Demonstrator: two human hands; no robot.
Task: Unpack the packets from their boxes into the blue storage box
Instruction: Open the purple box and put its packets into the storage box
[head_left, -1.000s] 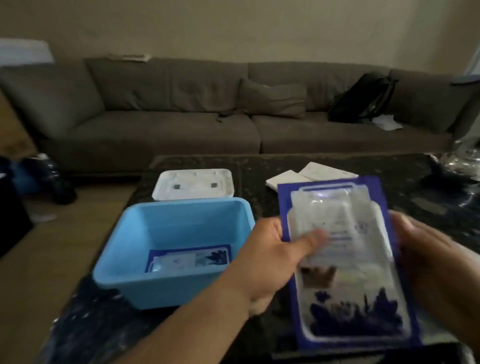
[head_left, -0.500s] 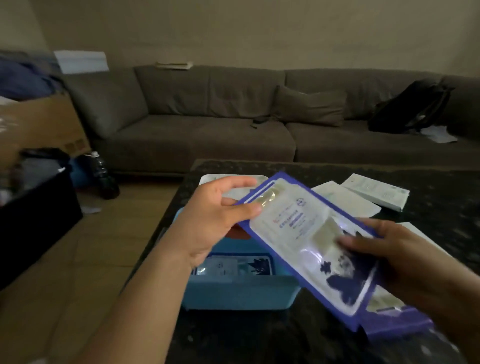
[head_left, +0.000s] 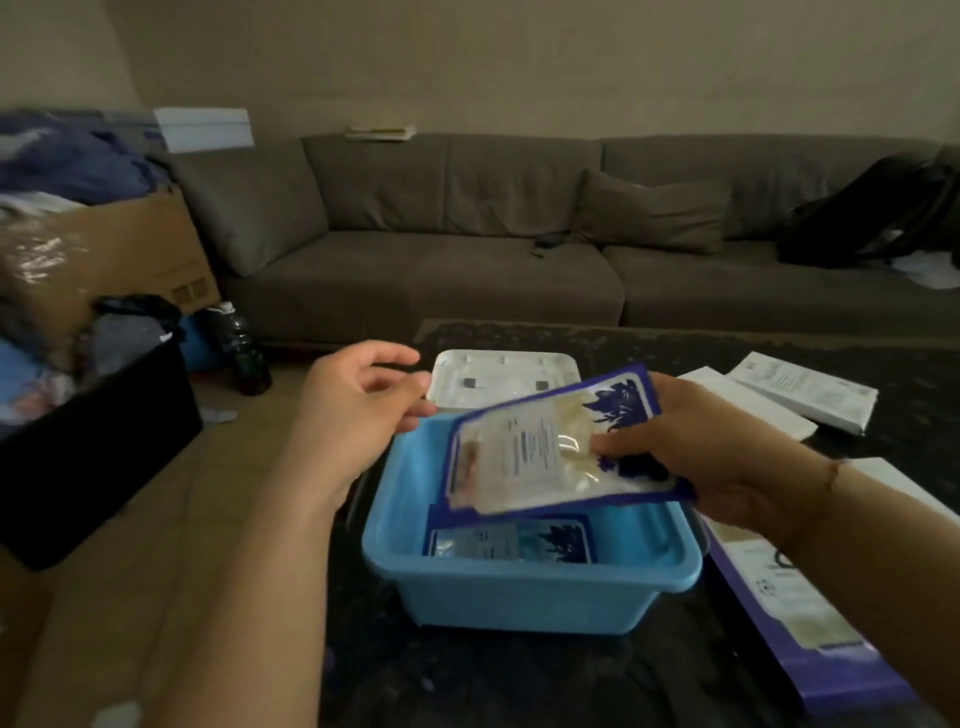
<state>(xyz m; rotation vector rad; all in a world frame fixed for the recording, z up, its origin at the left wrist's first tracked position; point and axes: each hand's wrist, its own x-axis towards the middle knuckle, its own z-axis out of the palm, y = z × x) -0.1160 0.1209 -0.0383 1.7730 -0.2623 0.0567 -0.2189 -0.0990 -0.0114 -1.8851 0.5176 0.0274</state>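
Observation:
The blue storage box (head_left: 524, 587) sits on the dark table with one packet (head_left: 511, 540) lying flat inside it. My right hand (head_left: 691, 457) pinches a second packet (head_left: 545, 452), clear-faced with a purple border, holding it tilted just above the box's opening. My left hand (head_left: 353, 410) hovers beside the box's far left corner, fingers loosely curled, holding nothing and apart from the packet. A purple and white box (head_left: 795, 618) lies on the table to the right of the storage box, under my right forearm.
A white lid (head_left: 498, 379) lies behind the storage box. Two white boxes (head_left: 800, 395) rest on the table at the far right. A grey sofa (head_left: 467, 249) runs along the back; a cardboard carton (head_left: 130, 254) and black bin (head_left: 88, 447) stand left.
My left hand has let go of the packet's upper edge and drawn back left. My right hand has swung the packet down over the blue storage box.

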